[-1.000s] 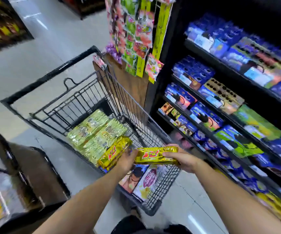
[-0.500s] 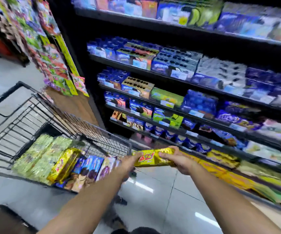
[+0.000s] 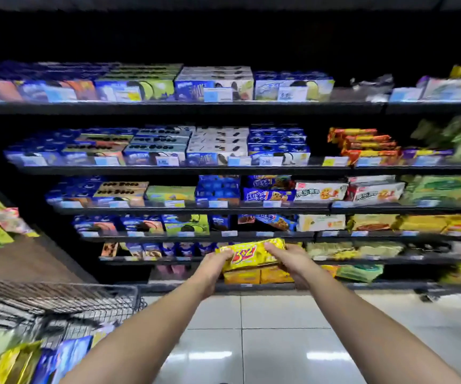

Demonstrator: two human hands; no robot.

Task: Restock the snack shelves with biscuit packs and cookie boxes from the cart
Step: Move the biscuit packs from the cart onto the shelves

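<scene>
Head view. Item: one yellow biscuit pack, glossy wrapper, red lettering, held level and lengthwise in front of the snack shelves, low down and well above the floor.

Left hand: the pack's left end is gripped, with the fingers curled round it. Right hand: the right end is gripped, with the fingers laid over the top edge. Both arms are stretched forward.

Destination, as judged: the bottom shelf, where similar orange-yellow packs are seen just beneath the held pack. No open gap can be made out; that part is partly hidden by the hands and blurred.

Cart: placed at lower left, near the left arm. More yellow and green packs and blue boxes are left in it, so most of the restocking is judged undone.

Hazards noted:
- Slippage. The wrapper is slick and held only at its ends; if one end is released early, the pack is likely to be dropped onto the hard tiles and the biscuits broken.
- Crushing. A tight squeeze at the ends may crack the contents.
- Knock-on. If the pack is pushed in without a gap, the stacked packs below may be shoved back or tipped off the shelf edge.
- Misplacement. Several yellow lines are stocked nearby; the wrong row may be chosen.
</scene>
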